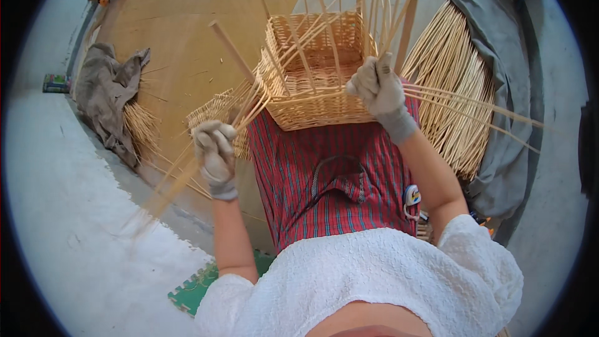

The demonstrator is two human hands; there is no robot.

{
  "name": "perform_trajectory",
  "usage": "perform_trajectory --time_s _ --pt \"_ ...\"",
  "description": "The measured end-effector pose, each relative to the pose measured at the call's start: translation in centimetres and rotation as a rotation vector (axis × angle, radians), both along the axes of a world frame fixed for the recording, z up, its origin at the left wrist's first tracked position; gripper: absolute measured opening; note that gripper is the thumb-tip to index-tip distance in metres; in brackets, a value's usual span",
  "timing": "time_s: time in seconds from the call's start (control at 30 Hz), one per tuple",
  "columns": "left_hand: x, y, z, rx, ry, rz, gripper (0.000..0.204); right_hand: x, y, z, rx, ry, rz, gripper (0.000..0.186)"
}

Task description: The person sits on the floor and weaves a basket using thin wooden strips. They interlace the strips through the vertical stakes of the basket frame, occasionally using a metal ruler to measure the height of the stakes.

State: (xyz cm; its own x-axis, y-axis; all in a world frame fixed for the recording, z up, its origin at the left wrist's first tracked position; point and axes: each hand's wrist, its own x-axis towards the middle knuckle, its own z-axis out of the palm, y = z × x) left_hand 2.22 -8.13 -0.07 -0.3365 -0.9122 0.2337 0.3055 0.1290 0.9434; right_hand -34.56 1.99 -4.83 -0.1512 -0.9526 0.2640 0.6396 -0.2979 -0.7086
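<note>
A half-woven wicker basket (318, 112) rests on my lap, over a red striped cloth (299, 181). Upright stakes and a few wooden posts (232, 51) rise from its walls. My left hand (215, 150), in a pale glove, is closed round several willow strands (254, 107) that come off the basket's near left corner. Their loose ends blur toward the lower left. At the near right corner my right hand (378, 87), also gloved, has its fingers closed against the rim, apparently on a stake. More strands (474, 101) stick out to the right from behind it.
A large pile of willow rods (452, 87) lies on grey cloth (508, 106) at the right. On the left, another grey cloth (109, 97) covers shorter rods (142, 125). A woven wicker piece (212, 109) sits behind my left hand. Green foam matting (196, 287) lies near my left elbow.
</note>
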Motion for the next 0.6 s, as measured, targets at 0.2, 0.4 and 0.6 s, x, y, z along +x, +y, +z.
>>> perform_trajectory --time_s 0.2,0.4,0.6 --pt "-5.9 5.0 -3.0 0.319 0.262 0.294 0.036 0.5 0.1 3.6 0.281 0.446 -0.256 0.026" --pt "-9.9 -0.6 -3.7 0.062 -0.324 0.062 0.059 1.1 0.9 2.4 0.568 0.57 -0.5 0.016" --pt "-10.7 -2.5 -5.2 0.107 -0.291 0.019 0.078 2.6 0.4 2.6 0.525 0.578 -0.655 0.014"
